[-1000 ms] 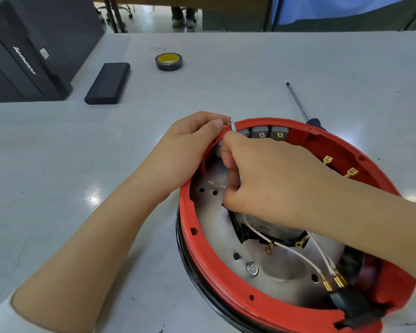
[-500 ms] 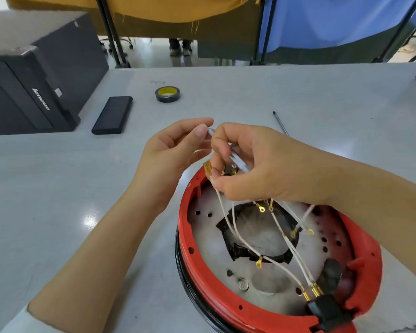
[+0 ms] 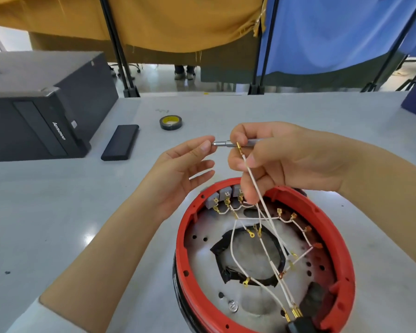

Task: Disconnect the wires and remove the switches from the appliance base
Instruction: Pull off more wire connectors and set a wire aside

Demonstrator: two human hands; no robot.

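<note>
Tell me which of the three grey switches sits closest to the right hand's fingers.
The rightmost grey switch on the red rim: the right hand partly covers it, while the other two lie clear further left.

Grey table (image 3: pixel 58 212), appliance base (image 3: pixel 185 236), tape roll (image 3: pixel 170 122), PC (image 3: pixel 34 111)

Appliance base (image 3: pixel 185 246): we see it on the table (image 3: pixel 58 212), near right, in front of both hands.
Switches (image 3: pixel 223 195): we find them side by side inside the base's far rim.
Wires (image 3: pixel 262 239): we see them cross inside the base and rise to our right hand (image 3: pixel 281 162).
Screwdriver (image 3: pixel 226 143): level above the base's far rim, in our right hand, tip touching the left hand (image 3: pixel 180 169).
Tape roll (image 3: pixel 170 122): on the table behind the hands.
Flat case (image 3: pixel 120 142): left of the tape roll.
Computer tower (image 3: pixel 39 109): far left, just beside the case.
</note>
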